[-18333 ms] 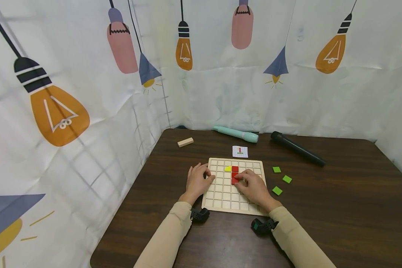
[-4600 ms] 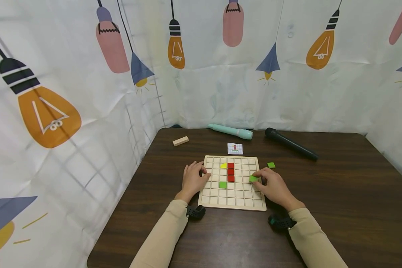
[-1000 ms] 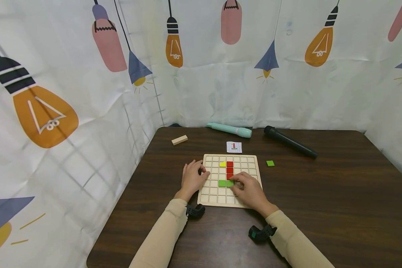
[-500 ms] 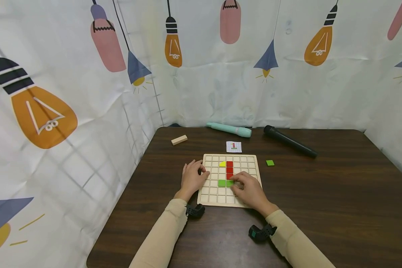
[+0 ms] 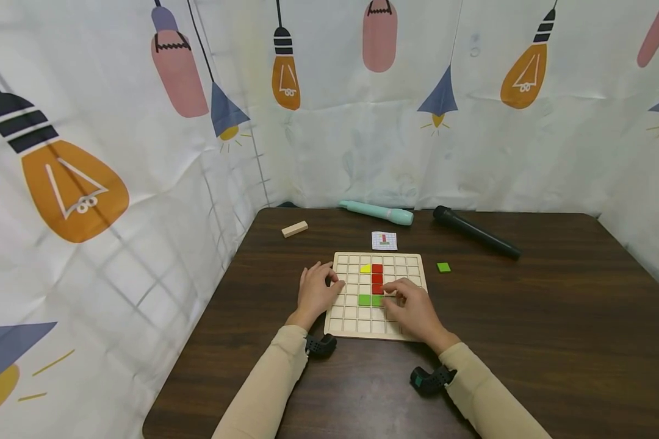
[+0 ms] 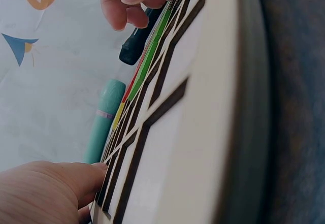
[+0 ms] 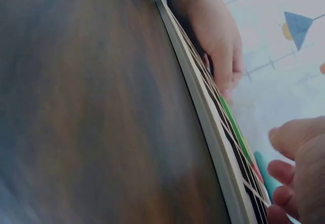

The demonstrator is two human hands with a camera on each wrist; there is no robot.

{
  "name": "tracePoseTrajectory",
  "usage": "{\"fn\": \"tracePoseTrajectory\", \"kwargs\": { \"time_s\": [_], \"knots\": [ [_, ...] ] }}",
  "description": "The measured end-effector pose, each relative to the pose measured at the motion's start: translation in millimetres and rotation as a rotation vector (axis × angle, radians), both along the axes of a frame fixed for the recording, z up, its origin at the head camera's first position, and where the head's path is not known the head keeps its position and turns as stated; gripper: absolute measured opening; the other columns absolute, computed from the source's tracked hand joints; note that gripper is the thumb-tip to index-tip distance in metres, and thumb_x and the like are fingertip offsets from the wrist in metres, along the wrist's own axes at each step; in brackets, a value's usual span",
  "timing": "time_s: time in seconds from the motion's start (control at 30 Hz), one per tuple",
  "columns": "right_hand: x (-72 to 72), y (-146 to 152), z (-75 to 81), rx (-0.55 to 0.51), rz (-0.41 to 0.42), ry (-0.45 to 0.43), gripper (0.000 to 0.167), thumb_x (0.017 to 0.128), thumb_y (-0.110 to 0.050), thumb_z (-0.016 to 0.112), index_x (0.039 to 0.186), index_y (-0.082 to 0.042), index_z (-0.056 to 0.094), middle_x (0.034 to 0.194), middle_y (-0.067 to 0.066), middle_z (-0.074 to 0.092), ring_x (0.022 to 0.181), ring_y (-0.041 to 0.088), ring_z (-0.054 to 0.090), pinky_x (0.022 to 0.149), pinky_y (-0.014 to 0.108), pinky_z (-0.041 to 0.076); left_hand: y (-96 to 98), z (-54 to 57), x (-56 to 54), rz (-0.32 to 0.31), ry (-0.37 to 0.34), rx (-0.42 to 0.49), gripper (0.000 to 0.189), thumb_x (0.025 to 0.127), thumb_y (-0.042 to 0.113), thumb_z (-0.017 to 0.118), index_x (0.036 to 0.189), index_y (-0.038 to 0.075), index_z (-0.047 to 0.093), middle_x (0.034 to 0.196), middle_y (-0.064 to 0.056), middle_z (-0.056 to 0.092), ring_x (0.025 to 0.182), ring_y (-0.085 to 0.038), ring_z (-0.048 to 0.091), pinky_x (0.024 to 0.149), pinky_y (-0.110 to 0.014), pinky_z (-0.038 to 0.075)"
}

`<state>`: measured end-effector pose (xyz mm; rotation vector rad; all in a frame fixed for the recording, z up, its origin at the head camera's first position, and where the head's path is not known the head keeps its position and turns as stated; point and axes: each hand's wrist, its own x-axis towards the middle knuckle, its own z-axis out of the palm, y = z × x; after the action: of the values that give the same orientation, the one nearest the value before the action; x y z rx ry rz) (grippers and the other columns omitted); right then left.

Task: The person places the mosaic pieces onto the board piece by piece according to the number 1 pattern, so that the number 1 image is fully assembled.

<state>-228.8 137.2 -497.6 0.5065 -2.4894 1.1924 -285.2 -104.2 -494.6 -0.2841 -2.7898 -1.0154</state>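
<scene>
A pale wooden grid board [image 5: 351,326] lies on the dark table. My left hand [image 5: 314,292] holds its left edge, thumb and index finger at the rim; in the left wrist view the thumb [image 6: 94,176] lies over that edge. On the board, a column of red tiles [image 5: 377,278] has a yellow piece [image 5: 365,269] with a slanted side at its upper left. Below the column sit two green tiles [image 5: 365,300] side by side. My right hand [image 5: 414,312] hovers just right of the second one; the right wrist view shows its thumb and fingers [image 7: 282,170] apart, nothing between them.
A loose green tile [image 5: 443,267] lies right of the board. Behind the board are a small printed pattern card [image 5: 384,241], a wooden block [image 5: 295,229], a teal microphone-shaped object [image 5: 376,211] and a black one [image 5: 475,231]. A printed curtain [image 5: 351,152] hangs behind the table.
Two green tiles have come from the right side onto the board below the red column. In the last half second my right hand has drawn slightly right, off the second tile.
</scene>
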Motion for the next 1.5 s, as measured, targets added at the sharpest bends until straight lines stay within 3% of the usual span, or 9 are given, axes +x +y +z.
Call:
{"fn": "tracePoseTrajectory", "kwargs": {
  "time_s": [0.2,0.47,0.7,0.83,0.97,1.07,1.23,1.4,1.5],
  "knots": [
    [-9.7,14.4,4.4,-0.015,-0.09,0.003,0.02,0.089,-0.013,0.071,0.108,-0.009,0.072,0.099,0.002,0.067,0.077,0.014,0.054,0.065,0.028,0.049,-0.9,0.7,0.9,0.015,-0.002,0.007,0.021,0.091,0.03,0.068,0.078,0.019,0.057,0.144,-0.007,0.052,0.142,-0.03,0.033,0.12,-0.052,0.008],
    [-27.2,49.0,2.7,-0.052,-0.238,-0.061,0.019,0.092,-0.013,0.066,0.11,-0.006,0.071,0.091,0.006,0.06,0.076,0.019,0.048,0.063,0.029,0.04,1.4,0.5,0.9,0.007,-0.016,0.003,0.02,0.092,0.031,0.068,0.079,0.019,0.058,0.145,-0.005,0.051,0.143,-0.028,0.032,0.121,-0.05,0.007],
    [-39.3,73.5,-3.5,-0.06,-0.366,0.044,0.015,0.091,-0.012,0.068,0.103,-0.005,0.073,0.096,0.009,0.065,0.078,0.021,0.054,0.068,0.032,0.044,3.4,1.0,2.0,-0.003,-0.003,0.012,0.021,0.091,0.03,0.068,0.078,0.019,0.056,0.144,-0.005,0.052,0.142,-0.029,0.033,0.12,-0.051,0.008],
    [-42.8,80.7,-3.7,-0.087,-0.434,0.043,0.015,0.092,-0.013,0.067,0.103,-0.006,0.073,0.096,0.009,0.064,0.078,0.022,0.053,0.068,0.032,0.042,4.0,2.2,1.6,0.001,0.006,0.011,0.021,0.091,0.03,0.068,0.078,0.019,0.056,0.144,-0.006,0.052,0.142,-0.029,0.033,0.121,-0.051,0.008],
    [-44.5,84.4,-4.0,-0.087,-0.498,0.01,0.018,0.092,-0.012,0.065,0.105,-0.004,0.072,0.099,0.013,0.062,0.085,0.028,0.054,0.072,0.038,0.043,3.1,2.8,1.8,0.002,0.006,0.01,0.021,0.091,0.03,0.069,0.078,0.019,0.056,0.144,-0.005,0.052,0.142,-0.029,0.033,0.121,-0.05,0.007],
    [-45.9,89.1,-5.0,-0.059,-0.54,-0.031,0.022,0.091,-0.01,0.064,0.11,-0.002,0.071,0.108,0.018,0.062,0.096,0.035,0.055,0.082,0.048,0.045,1.9,2.3,2.1,0.002,-0.003,0.008,0.022,0.091,0.03,0.069,0.078,0.019,0.056,0.145,-0.005,0.051,0.142,-0.029,0.033,0.121,-0.05,0.007],
    [-47.8,100.3,-4.8,0.048,-0.512,-0.149,0.037,0.092,-0.009,0.058,0.127,0.0,0.061,0.132,0.025,0.053,0.12,0.045,0.047,0.1,0.061,0.037,1.3,0.4,1.7,0.003,-0.009,0.0,0.022,0.092,0.031,0.068,0.078,0.02,0.056,0.145,-0.004,0.051,0.143,-0.028,0.033,0.121,-0.05,0.008],
    [-48.1,101.4,-3.2,0.199,-0.404,-0.178,0.047,0.093,-0.015,0.057,0.136,0.004,0.052,0.139,0.028,0.045,0.121,0.049,0.042,0.096,0.063,0.034,0.4,-1.8,0.4,0.006,-0.006,-0.001,0.022,0.092,0.031,0.068,0.078,0.019,0.056,0.144,-0.004,0.052,0.142,-0.028,0.033,0.121,-0.05,0.008],
    [-47.9,100.1,-4.7,0.206,-0.403,-0.171,0.046,0.094,-0.017,0.058,0.134,0.005,0.054,0.135,0.028,0.046,0.119,0.048,0.043,0.095,0.061,0.034,0.1,-1.8,1.0,0.004,-0.003,0.003,0.022,0.091,0.031,0.069,0.078,0.019,0.056,0.144,-0.004,0.052,0.142,-0.028,0.033,0.121,-0.05,0.008]
  ]
}}
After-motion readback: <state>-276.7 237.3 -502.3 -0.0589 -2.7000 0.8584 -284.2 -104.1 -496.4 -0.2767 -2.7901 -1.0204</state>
